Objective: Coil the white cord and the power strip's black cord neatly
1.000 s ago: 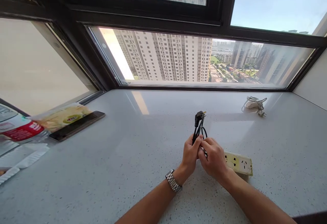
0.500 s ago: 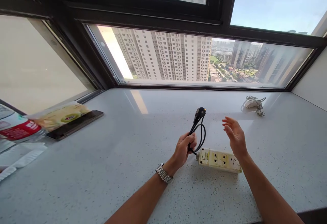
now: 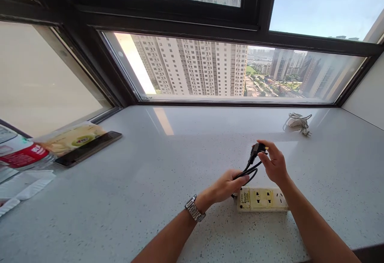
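My left hand [image 3: 229,185], with a metal watch on its wrist, is closed round a looped black power cord [image 3: 248,171]. The cord ends in a black plug [image 3: 257,151] that points up and to the right. Thumb and fingers of my right hand [image 3: 274,163] are closed on this plug at its prong side. Just below both hands lies a yellowed white power strip [image 3: 264,199], its sockets facing up. My right forearm covers the strip's right end, and the cord enters at its left end.
A white charger with a coiled cable [image 3: 298,123] lies at the back right. On the left are a dark phone [image 3: 90,147], a yellow food packet [image 3: 72,137], a bottle with a red label [image 3: 22,153] and white tissue [image 3: 25,189]. The speckled counter [image 3: 135,199] ends at the window.
My left hand has moved right with the cord, and the plug has come down and to the right. My right hand has closed on the plug. The strip has shifted slightly right and down.
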{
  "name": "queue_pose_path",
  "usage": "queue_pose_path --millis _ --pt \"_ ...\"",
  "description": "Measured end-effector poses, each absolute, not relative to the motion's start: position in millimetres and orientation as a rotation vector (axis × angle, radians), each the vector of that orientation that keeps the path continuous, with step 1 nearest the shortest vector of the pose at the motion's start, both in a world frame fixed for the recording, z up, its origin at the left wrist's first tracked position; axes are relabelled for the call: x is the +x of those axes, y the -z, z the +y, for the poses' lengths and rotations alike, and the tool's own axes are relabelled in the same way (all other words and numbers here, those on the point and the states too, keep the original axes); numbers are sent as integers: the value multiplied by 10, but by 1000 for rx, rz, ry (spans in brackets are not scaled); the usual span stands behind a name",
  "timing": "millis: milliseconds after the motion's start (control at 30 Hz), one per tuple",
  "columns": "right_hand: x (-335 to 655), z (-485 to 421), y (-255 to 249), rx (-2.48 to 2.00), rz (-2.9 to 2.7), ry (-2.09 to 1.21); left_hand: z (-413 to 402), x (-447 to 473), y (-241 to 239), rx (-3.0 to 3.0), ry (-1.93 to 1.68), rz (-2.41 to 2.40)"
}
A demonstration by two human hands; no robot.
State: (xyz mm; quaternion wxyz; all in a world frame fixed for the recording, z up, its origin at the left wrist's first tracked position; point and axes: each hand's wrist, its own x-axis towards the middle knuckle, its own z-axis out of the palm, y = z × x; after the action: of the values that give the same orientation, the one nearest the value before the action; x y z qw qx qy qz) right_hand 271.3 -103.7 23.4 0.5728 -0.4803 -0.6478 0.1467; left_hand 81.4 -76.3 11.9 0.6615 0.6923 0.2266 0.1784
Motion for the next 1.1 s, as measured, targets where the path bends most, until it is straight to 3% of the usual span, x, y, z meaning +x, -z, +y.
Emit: queue_pose_path --millis 133,300,667,1100 --pt "2720 -1048 -326 -1050 -1568 -508 -816 785 -165 1760 -295 541" --pt "2777 -940 -208 -1165 -1447 -996 -843 753 -189 2048 -321 495" --pt "2777 -950 -147 -1371 -1516 -1413 -835 875 -92 1634 -993 870" --pt "2776 -995 -149 -1284 -1458 -1277 -791 896 25 1283 -891 859"
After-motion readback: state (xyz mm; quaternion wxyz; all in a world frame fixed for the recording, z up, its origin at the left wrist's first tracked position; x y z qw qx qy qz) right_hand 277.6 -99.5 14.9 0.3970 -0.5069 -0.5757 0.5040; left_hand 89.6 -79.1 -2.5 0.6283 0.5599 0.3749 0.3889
